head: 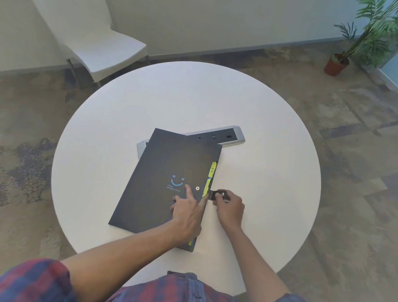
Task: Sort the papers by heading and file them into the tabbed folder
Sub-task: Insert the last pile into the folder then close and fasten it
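A dark navy tabbed folder (164,169) with a blue smiley print lies closed on the round white table (121,114). Yellow tabs (212,169) stick out along its right edge. My left hand (188,213) rests on the cover, its index finger stretched out and pressing near the metal snap stud (197,188). My right hand (229,209) pinches the folder's black snap strap (217,195), which reaches out from the right edge. No loose papers show.
A grey power strip (228,135) lies partly under the folder's far end. A white chair (83,22) stands beyond the table at the left, and a potted plant (338,63) on the carpet at the far right.
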Action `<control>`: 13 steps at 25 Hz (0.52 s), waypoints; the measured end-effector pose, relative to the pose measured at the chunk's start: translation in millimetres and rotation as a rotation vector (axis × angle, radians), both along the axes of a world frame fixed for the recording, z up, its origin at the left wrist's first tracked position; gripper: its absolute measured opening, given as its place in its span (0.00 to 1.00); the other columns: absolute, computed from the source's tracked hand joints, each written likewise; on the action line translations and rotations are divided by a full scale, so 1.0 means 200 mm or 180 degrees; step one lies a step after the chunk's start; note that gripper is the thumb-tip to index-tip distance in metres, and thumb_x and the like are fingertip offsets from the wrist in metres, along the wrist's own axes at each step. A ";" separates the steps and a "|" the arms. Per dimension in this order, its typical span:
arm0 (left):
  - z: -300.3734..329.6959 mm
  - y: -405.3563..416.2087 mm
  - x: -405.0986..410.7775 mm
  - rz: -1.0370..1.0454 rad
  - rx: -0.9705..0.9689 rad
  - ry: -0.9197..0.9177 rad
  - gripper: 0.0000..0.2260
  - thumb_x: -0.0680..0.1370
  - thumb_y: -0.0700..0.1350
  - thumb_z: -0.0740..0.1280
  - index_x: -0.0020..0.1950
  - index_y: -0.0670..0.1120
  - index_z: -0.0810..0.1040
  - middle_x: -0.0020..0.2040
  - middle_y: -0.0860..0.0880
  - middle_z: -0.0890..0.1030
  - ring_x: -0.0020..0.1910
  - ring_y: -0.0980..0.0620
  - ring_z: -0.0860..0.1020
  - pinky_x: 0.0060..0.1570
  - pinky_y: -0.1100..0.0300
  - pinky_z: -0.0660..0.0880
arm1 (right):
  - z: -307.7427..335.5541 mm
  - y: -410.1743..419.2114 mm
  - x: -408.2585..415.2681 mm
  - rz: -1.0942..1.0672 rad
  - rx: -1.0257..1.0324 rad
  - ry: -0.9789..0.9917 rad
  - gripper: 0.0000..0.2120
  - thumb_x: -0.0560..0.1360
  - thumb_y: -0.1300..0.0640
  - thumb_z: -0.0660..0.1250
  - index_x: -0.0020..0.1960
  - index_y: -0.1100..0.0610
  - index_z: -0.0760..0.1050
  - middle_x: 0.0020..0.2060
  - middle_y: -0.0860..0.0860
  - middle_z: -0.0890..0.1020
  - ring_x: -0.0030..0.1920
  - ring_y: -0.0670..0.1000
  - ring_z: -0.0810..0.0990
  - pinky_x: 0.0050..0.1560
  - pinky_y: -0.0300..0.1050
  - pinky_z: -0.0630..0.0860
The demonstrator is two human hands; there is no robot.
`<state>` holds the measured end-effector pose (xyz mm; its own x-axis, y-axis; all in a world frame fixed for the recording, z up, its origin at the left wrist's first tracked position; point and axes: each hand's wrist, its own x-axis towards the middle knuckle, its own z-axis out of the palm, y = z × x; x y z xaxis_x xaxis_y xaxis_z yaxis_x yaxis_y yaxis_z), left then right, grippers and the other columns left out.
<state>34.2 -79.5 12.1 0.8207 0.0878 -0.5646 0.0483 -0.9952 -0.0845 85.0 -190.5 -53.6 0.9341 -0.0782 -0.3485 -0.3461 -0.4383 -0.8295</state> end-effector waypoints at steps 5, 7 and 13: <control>-0.08 0.05 -0.08 -0.0319 0.0090 -0.0088 0.34 0.80 0.59 0.61 0.80 0.60 0.46 0.79 0.34 0.51 0.62 0.35 0.72 0.51 0.49 0.74 | 0.00 0.00 -0.01 -0.0077 0.0144 -0.0002 0.05 0.77 0.61 0.69 0.50 0.59 0.83 0.39 0.53 0.86 0.42 0.49 0.86 0.49 0.49 0.82; -0.12 0.10 -0.12 -0.0364 -0.0081 -0.0272 0.35 0.78 0.64 0.60 0.80 0.57 0.47 0.79 0.36 0.54 0.67 0.35 0.68 0.57 0.47 0.71 | 0.00 0.00 -0.02 -0.0124 0.0218 -0.0017 0.05 0.77 0.61 0.69 0.51 0.59 0.83 0.41 0.53 0.86 0.44 0.50 0.86 0.50 0.49 0.82; -0.22 0.35 -0.16 0.0095 -0.0844 -0.0652 0.37 0.76 0.72 0.51 0.80 0.56 0.53 0.82 0.47 0.49 0.80 0.45 0.44 0.76 0.39 0.46 | 0.03 0.03 -0.05 -0.0244 0.0267 -0.0231 0.07 0.75 0.58 0.73 0.53 0.57 0.81 0.44 0.50 0.85 0.48 0.51 0.85 0.47 0.42 0.79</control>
<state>2.0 -10.0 -32.4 0.9187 -0.0142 -0.3948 0.0672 -0.9792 0.1915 75.0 -184.4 -47.9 0.9494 -0.1237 -0.2886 -0.3138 -0.3409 -0.8862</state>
